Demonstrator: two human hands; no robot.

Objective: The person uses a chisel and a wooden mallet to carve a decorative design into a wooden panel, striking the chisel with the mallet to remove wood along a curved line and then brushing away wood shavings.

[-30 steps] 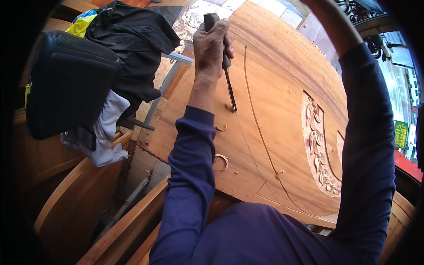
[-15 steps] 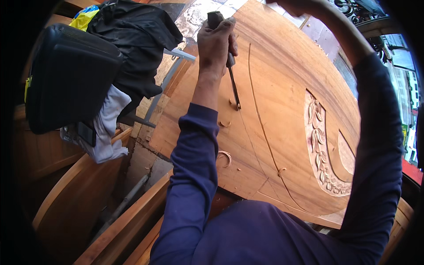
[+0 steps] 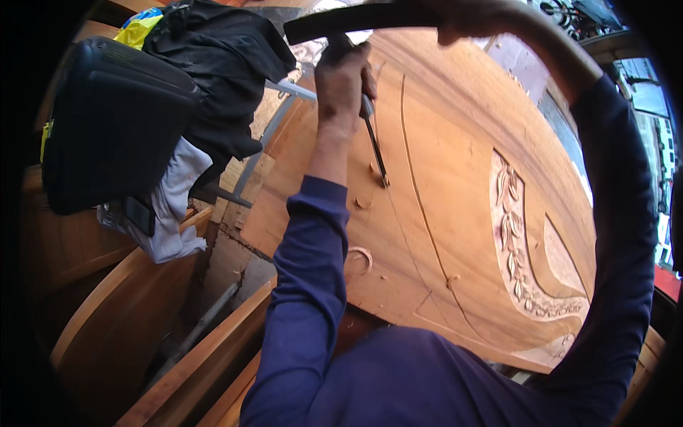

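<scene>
My left hand (image 3: 339, 91) is wrapped round the handle of a carving gouge (image 3: 376, 148). Its blade tip rests on a drawn line on a large wooden panel (image 3: 455, 149), with a small wood curl at the edge. Up at the top, my right hand (image 3: 475, 17) grips a dark, slightly curved bar (image 3: 356, 22), whose far end lies over the butt of the gouge handle; whether they touch I cannot tell. A long carved groove (image 3: 425, 206) runs beside the line. Carved leaf relief (image 3: 511, 235) decorates the panel's right part.
Loose shavings (image 3: 359, 260) lie on the panel. At left stand a black chair back (image 3: 117, 128), a black cloth (image 3: 213, 64) and a white cloth (image 3: 181, 185) with a phone (image 3: 139, 215). Curved wooden pieces (image 3: 114, 299) are at lower left.
My right hand has come down and left, bringing the dark bar into view over the gouge handle. The gouge tip has shifted slightly nearer me along the line.
</scene>
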